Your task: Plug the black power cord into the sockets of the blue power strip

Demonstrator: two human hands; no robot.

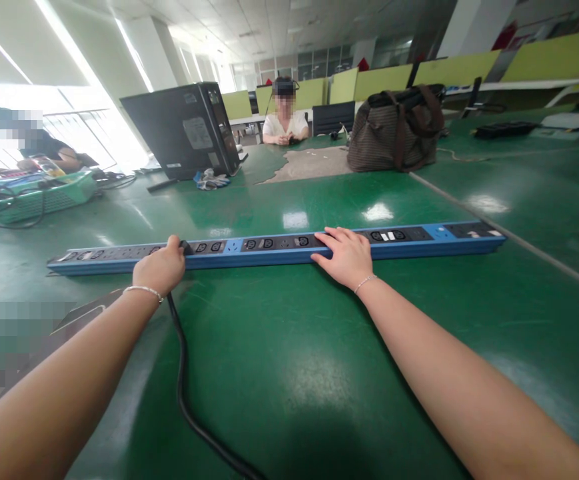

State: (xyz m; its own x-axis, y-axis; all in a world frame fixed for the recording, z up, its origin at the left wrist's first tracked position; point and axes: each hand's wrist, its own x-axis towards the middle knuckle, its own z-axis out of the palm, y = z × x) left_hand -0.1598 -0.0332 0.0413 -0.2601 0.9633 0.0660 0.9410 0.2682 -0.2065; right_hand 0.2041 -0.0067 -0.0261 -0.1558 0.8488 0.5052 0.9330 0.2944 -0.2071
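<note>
- Med. blue on power strip [269,257], w/ blk socket panels [293,241] & white labels [388,236].
- Blk on cable [183,387] & PC tower [169,130].
- Dk grn on tabletop [279,333]; gray-beige on bare patch [314,163].
- Lt grn on basket [69,193].
- Brn, fine repeating pattern, on bag [376,137]; reddish brn on straps [400,143].
- Yel-grn on partitions [554,57].
- Gray-white/blue on gloves [212,179].
</note>
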